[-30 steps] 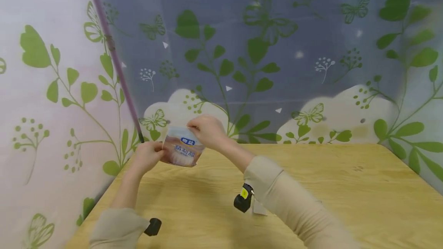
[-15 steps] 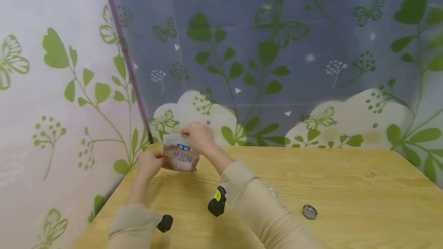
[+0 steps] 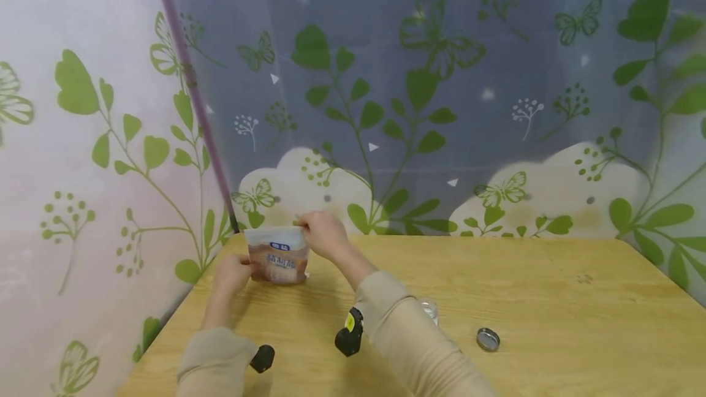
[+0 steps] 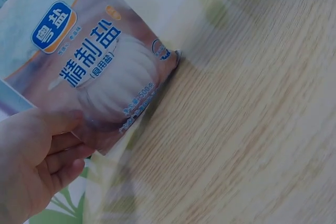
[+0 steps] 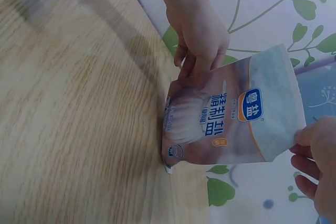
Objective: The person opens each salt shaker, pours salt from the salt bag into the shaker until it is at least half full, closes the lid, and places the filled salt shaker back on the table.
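Note:
A printed bag of salt [image 3: 280,267], pale blue at the top and brownish below, stands upright at the table's back left. Its white lettering band and 500 g mark show in the left wrist view. My left hand [image 3: 233,274] pinches its left edge low down, thumb on the front. At the upper right corner my right hand [image 3: 326,234] pinches the bag's top edge; the right wrist view shows thumb and fingertips there. The bag's bottom is at the tabletop; whether its whole base rests there I cannot tell.
A small clear glass jar [image 3: 429,309], partly behind my right sleeve, stands on the wooden table [image 3: 529,287]. Right of it lies a round metal lid [image 3: 488,339]. Patterned curtains [image 3: 353,78] border the table's back and left side.
Both hands have lowered the salt bag toward the tabletop, and it has gone from tilted to more upright. The jar and lid have come into view from behind the right sleeve.

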{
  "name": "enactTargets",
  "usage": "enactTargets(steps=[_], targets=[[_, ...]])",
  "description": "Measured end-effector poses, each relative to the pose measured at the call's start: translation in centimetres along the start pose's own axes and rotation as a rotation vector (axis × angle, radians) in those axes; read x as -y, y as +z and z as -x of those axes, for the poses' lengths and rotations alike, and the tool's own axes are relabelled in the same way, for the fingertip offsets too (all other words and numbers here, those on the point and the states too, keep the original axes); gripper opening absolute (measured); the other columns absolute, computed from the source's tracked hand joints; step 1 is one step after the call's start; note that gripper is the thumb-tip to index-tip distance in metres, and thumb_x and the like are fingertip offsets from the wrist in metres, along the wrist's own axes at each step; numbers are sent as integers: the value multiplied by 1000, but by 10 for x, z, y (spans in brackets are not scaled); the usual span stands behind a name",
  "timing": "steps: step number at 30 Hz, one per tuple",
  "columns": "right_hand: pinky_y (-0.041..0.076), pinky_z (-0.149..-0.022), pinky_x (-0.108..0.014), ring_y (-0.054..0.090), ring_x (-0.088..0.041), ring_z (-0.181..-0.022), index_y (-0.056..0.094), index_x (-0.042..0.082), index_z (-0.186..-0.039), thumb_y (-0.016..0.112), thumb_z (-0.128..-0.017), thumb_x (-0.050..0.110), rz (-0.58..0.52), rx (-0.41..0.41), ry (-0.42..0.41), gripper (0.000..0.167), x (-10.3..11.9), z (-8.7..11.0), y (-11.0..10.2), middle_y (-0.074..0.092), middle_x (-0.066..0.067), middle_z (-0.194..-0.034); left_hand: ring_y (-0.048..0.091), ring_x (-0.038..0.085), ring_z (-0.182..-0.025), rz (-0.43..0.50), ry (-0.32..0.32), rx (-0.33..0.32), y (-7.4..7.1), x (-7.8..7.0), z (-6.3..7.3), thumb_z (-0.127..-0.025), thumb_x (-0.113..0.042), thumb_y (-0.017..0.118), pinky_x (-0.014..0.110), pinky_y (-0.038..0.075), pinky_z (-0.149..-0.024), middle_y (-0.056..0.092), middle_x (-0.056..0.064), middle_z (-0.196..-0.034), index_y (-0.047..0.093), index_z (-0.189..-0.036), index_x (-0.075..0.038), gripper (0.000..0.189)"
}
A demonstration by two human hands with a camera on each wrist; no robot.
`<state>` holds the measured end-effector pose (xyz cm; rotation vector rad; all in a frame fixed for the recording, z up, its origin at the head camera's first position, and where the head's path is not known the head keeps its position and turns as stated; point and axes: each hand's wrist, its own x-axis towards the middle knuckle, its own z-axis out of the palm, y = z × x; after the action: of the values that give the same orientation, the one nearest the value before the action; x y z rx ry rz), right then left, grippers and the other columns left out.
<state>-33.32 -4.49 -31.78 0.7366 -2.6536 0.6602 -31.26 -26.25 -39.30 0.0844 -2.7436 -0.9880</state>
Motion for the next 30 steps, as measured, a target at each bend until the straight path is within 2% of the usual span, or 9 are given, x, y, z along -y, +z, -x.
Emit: enactTargets(steps=[5, 8, 11, 16, 20, 24, 28, 30], targets=[[48, -73, -25, 62, -14, -86, 70, 11, -98, 59, -90, 16, -117, -13, 103, 15, -3, 0, 5, 68, 1, -95, 55, 33, -80, 2, -36, 1, 2, -1, -3, -83, -12, 59, 39, 43, -66, 63, 20, -88, 67, -94, 6, 23], [48, -73, -25, 62, -16, -86, 69, 9, -99, 57, -91, 14, -185, -26, 146, 15, -1, 1, 8, 68, -1, -96, 55, 34, -79, 6, -49, 4, 4, 0, -3, -82, -11, 59, 40, 44, -67, 63, 22, -87, 65, -95, 8, 24], [49, -75, -27, 62, -18, -88, 68, 6, -101, 56, -91, 11, -209, -12, 140, 17, 1, 1, 10, 68, -4, -98, 56, 34, -78, 9, -72, -1, 5, 1, -2, -82, -11, 58, 41, 44, -67, 62, 21, -83, 64, -92, 10, 24], [47, -82, -29, 61, -21, -97, 67, 4, -103, 53, -90, 6, -181, 35, 95, 19, 3, 1, 13, 66, -7, -103, 55, 35, -78, 11, -97, -12, 5, 3, -2, -81, -13, 58, 43, 44, -69, 61, 22, -83, 63, -93, 10, 26], [47, -74, -26, 59, -19, -88, 67, 2, -99, 57, -85, 0, -219, 56, 76, 18, 4, 1, 13, 65, -7, -95, 56, 37, -82, 2, -99, -10, 3, 5, -2, -81, -13, 57, 45, 44, -73, 62, 24, -89, 64, -96, 9, 28], [45, -66, -23, 56, -15, -78, 68, 2, -95, 59, -87, 4, -285, 56, 84, 13, 4, 3, 13, 64, -5, -87, 55, 37, -84, -19, -90, -12, 2, 7, -2, -81, -12, 53, 44, 44, -73, 62, 24, -94, 64, -99, 9, 29], [45, -61, -22, 57, -14, -74, 69, 3, -92, 57, -91, 9, -346, 16, 156, 13, 3, 5, 14, 65, -5, -87, 55, 34, -83, -28, -55, 1, 3, 8, -4, -83, -10, 48, 42, 44, -71, 63, 23, -93, 62, -104, 9, 31], [46, -60, -21, 58, -14, -74, 69, 3, -92, 57, -91, 10, -381, -8, 209, 14, 3, 5, 15, 66, -6, -89, 56, 36, -87, -28, -38, 14, 5, 8, -3, -85, -9, 47, 43, 44, -75, 62, 24, -98, 61, -108, 10, 33]])
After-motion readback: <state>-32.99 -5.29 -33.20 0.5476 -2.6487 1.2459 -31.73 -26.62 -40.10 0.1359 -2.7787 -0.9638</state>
